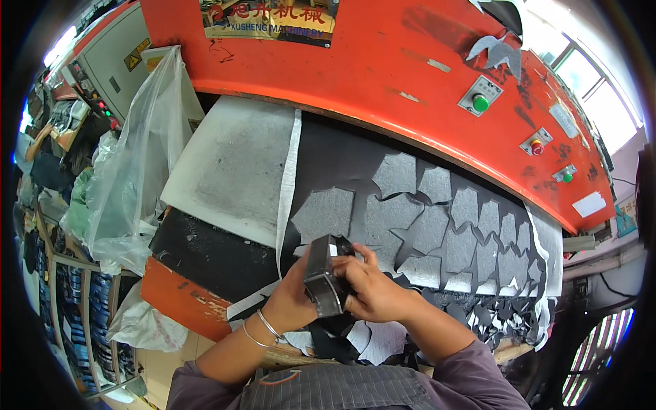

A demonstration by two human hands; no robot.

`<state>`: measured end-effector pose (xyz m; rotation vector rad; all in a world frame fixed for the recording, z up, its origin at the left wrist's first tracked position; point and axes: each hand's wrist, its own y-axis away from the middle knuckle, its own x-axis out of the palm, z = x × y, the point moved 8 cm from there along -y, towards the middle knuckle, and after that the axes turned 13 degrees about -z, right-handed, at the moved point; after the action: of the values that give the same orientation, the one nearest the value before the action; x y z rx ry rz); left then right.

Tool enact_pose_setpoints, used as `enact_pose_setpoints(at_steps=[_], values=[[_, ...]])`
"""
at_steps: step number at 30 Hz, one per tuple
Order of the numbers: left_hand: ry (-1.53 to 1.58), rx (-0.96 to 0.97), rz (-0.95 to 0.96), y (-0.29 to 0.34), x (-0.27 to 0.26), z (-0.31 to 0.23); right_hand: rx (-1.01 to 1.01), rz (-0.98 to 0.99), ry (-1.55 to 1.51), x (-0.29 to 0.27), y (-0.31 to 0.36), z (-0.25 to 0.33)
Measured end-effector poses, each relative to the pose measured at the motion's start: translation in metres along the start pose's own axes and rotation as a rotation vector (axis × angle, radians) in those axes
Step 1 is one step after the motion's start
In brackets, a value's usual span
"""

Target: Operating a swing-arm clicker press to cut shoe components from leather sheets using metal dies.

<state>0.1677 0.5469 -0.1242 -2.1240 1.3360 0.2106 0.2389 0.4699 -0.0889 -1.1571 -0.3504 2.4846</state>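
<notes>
My left hand (292, 297) and my right hand (372, 290) together hold a dark metal cutting die (323, 277), tilted up on its edge above the near side of the press bed. My right hand's fingers reach into the die's frame at its top. Beneath and beyond lies a black sheet of material (342, 164) with several shaped holes cut out of it, showing the grey cutting board (232, 164) below. Two thin bangles sit on my left wrist.
An orange press head (383, 61) with green and red buttons spans the back. A clear plastic bag (133, 171) hangs at the left. Black and white offcuts (492, 318) pile at the near right edge. Shelves of dark goods stand at far left.
</notes>
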Motion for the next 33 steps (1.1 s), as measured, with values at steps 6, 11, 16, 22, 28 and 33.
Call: enact_pose_setpoints(at_steps=[6,11,16,22,28,33], values=[[0.319,-0.816,0.076,0.044,0.016,0.041,0.034,0.134,0.093,-0.010,0.003,-0.004],[-0.070,-0.940,0.656,0.063,0.012,0.044,0.049,-0.026,0.588,-0.040,-0.054,-0.066],[-0.253,-0.604,0.189,0.011,-0.064,0.010,0.153,0.012,0.804,-0.028,-0.095,-0.138],[-0.580,-0.565,0.173,-0.031,-0.090,0.013,0.027,-0.379,0.920,-0.033,-0.078,-0.115],[-0.409,-0.201,-0.144,-0.108,-0.047,0.076,0.614,-0.457,0.626,-0.037,-0.028,-0.166],[-0.557,-0.123,-0.131,-0.134,-0.006,0.128,0.599,-0.465,0.573,-0.035,-0.028,-0.170]])
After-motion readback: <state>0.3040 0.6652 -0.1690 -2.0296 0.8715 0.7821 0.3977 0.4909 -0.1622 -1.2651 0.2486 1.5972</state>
